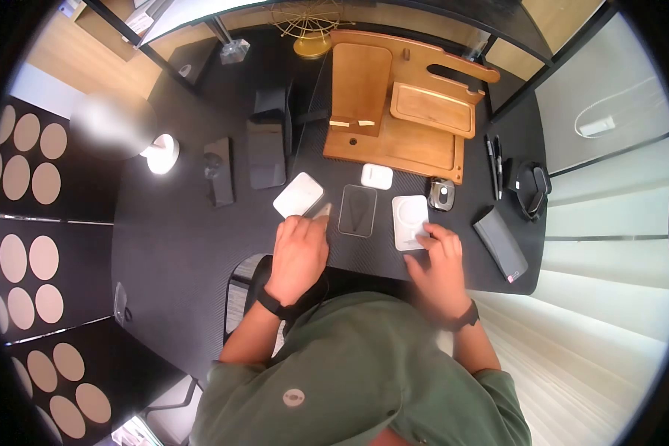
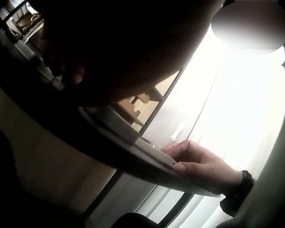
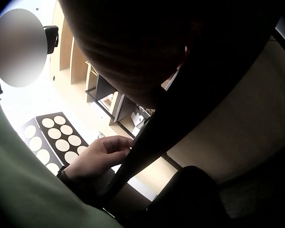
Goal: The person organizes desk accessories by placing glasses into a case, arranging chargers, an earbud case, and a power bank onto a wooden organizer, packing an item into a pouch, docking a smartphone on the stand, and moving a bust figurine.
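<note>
My left hand (image 1: 305,241) lies on the dark table (image 1: 178,245), its fingertips touching the near corner of a white box (image 1: 297,195). From the right wrist view the left hand (image 3: 102,154) shows its fingers bent down onto the table edge. My right hand (image 1: 437,253) pinches the near right corner of a flat white square pad (image 1: 409,221). In the left wrist view, the right hand (image 2: 199,164) has fingers on top of the pad (image 2: 154,148) and the thumb at its edge. A dark glassy rectangle (image 1: 357,210) lies between the two hands.
A wooden docking stand (image 1: 401,97) fills the far middle. In front of it are a white earbud case (image 1: 377,176) and a watch (image 1: 441,193). Pens (image 1: 494,160) and a dark sleeve (image 1: 500,244) lie right. A dark phone (image 1: 266,154), black block (image 1: 219,171) and lamp (image 1: 162,154) stand left.
</note>
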`<state>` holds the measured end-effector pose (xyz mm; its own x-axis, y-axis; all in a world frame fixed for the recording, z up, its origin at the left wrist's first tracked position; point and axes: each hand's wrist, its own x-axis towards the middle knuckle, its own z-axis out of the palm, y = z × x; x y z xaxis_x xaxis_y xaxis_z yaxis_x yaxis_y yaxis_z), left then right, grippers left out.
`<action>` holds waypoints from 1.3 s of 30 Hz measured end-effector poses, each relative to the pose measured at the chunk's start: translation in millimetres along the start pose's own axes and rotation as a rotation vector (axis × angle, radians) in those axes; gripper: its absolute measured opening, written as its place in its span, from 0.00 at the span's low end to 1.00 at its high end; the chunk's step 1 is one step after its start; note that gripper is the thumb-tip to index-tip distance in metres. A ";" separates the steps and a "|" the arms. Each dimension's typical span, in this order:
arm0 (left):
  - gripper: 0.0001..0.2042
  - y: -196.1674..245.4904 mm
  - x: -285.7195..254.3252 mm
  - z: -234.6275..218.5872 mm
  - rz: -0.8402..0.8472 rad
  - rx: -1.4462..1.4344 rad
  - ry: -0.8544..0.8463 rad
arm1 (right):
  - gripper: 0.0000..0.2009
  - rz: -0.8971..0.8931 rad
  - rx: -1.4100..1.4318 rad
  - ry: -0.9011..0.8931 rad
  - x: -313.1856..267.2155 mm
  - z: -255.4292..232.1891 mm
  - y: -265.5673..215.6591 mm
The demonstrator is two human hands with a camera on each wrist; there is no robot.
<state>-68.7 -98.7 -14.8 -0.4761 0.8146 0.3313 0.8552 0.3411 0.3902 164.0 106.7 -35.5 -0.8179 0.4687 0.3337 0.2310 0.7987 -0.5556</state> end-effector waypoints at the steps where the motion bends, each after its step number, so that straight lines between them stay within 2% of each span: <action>1: 0.17 0.4 0.5 -2.8 0.001 0.029 -0.034 | 0.25 0.002 -0.004 0.000 0.1 -0.1 -0.2; 9: 0.27 -1.4 3.5 -16.8 -0.028 0.072 -0.186 | 0.25 0.011 -0.010 0.007 -0.9 -1.0 -1.6; 12: 0.29 4.1 17.5 -32.5 0.041 0.074 -0.146 | 0.25 0.017 -0.026 -0.002 -1.5 -1.2 -2.5; 14: 0.31 8.7 30.2 -42.7 0.127 -0.050 -0.236 | 0.25 0.017 -0.029 -0.001 -1.7 -0.8 -2.8; 17: 0.32 10.8 45.6 -38.6 0.222 -0.017 -0.304 | 0.24 0.015 -0.031 0.000 -1.5 -1.2 -3.0; 23: 0.28 3.9 56.4 -24.1 0.375 -0.045 -0.357 | 0.25 0.003 -0.014 -0.001 -2.0 -0.6 -0.7; 27: 0.25 5.2 57.6 -25.7 0.368 -0.021 -0.349 | 0.24 0.025 -0.002 0.013 -0.1 -2.1 -6.7; 30: 0.26 6.0 57.3 -25.4 0.364 -0.021 -0.346 | 0.24 0.001 -0.097 0.044 6.9 -5.3 -21.2; 32: 0.26 7.3 56.4 -23.8 0.347 -0.053 -0.344 | 0.23 -0.180 -0.060 -0.016 18.4 -4.3 -37.9; 33: 0.26 6.8 55.3 -22.0 0.353 -0.054 -0.347 | 0.22 -0.204 -0.030 -0.082 24.4 -2.6 -46.5; 36: 0.25 5.4 54.9 -18.7 0.341 -0.092 -0.370 | 0.21 -0.237 -0.040 -0.116 43.3 11.6 -59.0; 39: 0.24 2.6 57.3 -23.2 0.353 -0.112 -0.397 | 0.20 -0.256 -0.109 -0.109 46.1 22.4 -52.0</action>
<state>-98.5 -62.0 25.1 -0.0312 0.9927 0.1168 0.9118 -0.0196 0.4102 102.5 78.3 -8.3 -0.9074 0.2081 0.3653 0.0600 0.9242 -0.3773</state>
